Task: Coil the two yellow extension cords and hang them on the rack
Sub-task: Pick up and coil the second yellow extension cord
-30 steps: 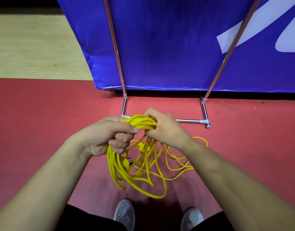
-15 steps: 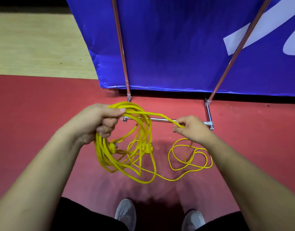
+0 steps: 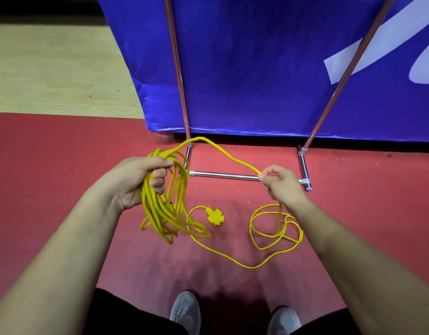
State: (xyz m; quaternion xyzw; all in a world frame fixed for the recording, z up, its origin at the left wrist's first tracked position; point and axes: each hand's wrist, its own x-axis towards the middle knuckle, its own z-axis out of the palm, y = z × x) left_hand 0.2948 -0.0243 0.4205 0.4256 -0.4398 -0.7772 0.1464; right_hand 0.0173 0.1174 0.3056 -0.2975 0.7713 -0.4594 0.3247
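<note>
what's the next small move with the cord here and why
Probably bring the right hand across to the left hand and lay its pinched strand onto the coil gripped there. Cord spans the gap between the hands, and loose loops lie uncoiled on the floor.

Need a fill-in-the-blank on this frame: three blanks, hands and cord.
1. The left hand grips a bundle of cord loops coloured ___.
2. The right hand pinches a single strand running to the ___ hand.
3. The floor under the cross-shaped socket is ___.
Missing: yellow; left; red.
</note>
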